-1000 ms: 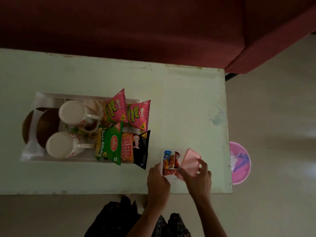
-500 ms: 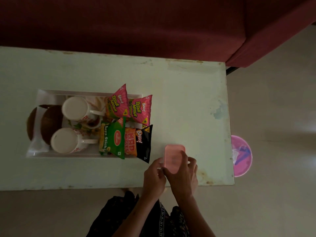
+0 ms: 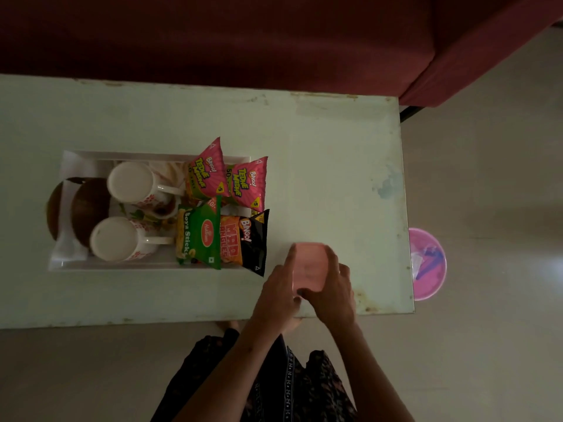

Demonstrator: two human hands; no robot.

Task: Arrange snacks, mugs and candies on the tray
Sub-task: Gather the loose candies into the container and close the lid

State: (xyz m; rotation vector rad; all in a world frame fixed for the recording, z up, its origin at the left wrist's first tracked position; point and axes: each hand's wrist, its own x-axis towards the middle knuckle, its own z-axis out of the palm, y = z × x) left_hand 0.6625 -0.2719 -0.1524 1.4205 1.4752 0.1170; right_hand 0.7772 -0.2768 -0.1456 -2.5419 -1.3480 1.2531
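Pink-lidded box [image 3: 309,264] between both hands [image 3: 307,289]

Dim room, low light throughout. A pale green table [image 3: 320,141] with a worn, chipped top and rust spots near its 4 o'clock corner fills the middle; a dark red sofa [image 3: 243,38] runs along its far edge from 10 to 2 o'clock. Smooth beige floor [image 3: 493,166] lies at 3 o'clock, with a pink bin [image 3: 432,287] just beside the table's right edge and a faint glare patch further right.
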